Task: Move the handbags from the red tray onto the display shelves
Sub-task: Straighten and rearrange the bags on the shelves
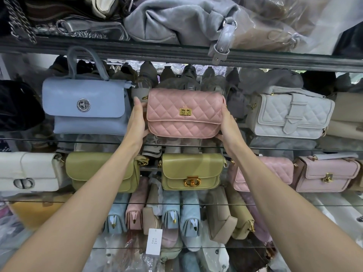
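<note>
At the glass shelf's (275, 148) front edge I hold the pink handbag (185, 112), almost placed, left hand (137, 122) and right hand (228, 124) gripping its ends; the red tray is unseen, so what remains I cannot tell

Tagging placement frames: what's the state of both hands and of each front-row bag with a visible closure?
pink quilted bag: upright, flap shut, held at both ends
left hand: grips the pink bag's left end
right hand: grips the pink bag's right end
blue bag: upright, flap shut, untouched
white quilted bag: flap shut, strap fastened, untouched
middle green bag: upright, gold clasp shut
</note>
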